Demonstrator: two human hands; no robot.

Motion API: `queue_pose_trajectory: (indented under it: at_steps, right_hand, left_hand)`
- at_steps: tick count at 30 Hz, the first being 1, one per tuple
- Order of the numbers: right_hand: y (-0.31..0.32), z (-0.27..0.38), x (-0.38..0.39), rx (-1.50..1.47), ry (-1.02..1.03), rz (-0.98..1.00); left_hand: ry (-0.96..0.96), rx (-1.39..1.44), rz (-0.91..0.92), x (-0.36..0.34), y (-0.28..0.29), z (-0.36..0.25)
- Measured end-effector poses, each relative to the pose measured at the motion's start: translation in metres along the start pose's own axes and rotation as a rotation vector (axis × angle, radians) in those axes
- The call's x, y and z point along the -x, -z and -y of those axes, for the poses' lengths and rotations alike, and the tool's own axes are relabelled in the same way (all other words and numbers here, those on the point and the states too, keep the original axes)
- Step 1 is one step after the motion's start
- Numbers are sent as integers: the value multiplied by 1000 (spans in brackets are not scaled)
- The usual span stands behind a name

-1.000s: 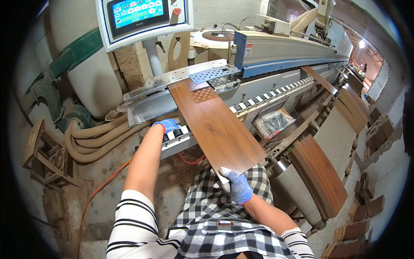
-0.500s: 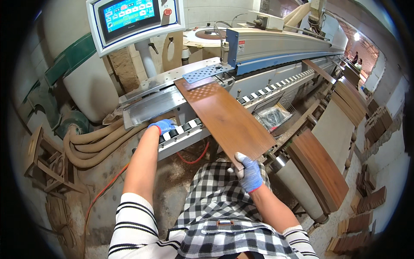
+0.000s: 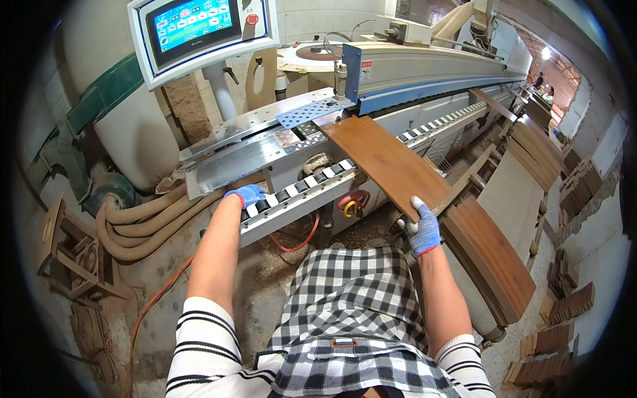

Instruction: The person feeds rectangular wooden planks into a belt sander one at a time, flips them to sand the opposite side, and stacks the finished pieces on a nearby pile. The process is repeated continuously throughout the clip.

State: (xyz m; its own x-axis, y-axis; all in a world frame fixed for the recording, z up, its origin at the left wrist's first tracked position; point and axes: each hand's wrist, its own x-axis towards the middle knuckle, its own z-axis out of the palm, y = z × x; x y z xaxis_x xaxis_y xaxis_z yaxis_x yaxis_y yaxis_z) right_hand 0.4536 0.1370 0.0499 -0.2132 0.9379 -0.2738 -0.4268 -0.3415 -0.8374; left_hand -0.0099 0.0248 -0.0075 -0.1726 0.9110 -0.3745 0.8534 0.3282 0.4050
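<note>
A brown wood-look board (image 3: 385,159) lies across the roller rail of a long machine (image 3: 431,73), its far end at the machine's infeed beside a perforated blue plate (image 3: 312,114). My right hand (image 3: 423,229), in a blue-and-white glove, grips the near end of the board, thumb on top and fingers underneath. At the left end of the roller rail (image 3: 298,192), my left hand (image 3: 248,196) rests in a blue glove, apart from the board. Its fingers are partly hidden behind the rail, and nothing shows in it.
A control screen (image 3: 194,26) with a red button (image 3: 251,19) stands at upper left. To my right, a stack of brown boards (image 3: 491,255) lies on a roller conveyor (image 3: 464,292). Ribbed hoses (image 3: 152,222) and a wooden stool (image 3: 76,252) are on the left. People stand far off.
The board has moved right along the machine, with my right hand following on its near end. More of the roller rail is uncovered. My left hand has stayed at the rail's end.
</note>
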Motion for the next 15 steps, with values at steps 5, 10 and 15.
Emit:
queue_pose_trajectory:
  at_steps: [5,10,15]
  right_hand:
    - [48,12,-38,6,22,-142]
    - [102,29,13,-31,91,-60]
    - [270,25,67,361,660,-706]
  left_hand:
    - [1,36,45,-1,2,-7]
    - [-9,47,54,24,7,-15]
    - [-67,65,16,15,5,-9]
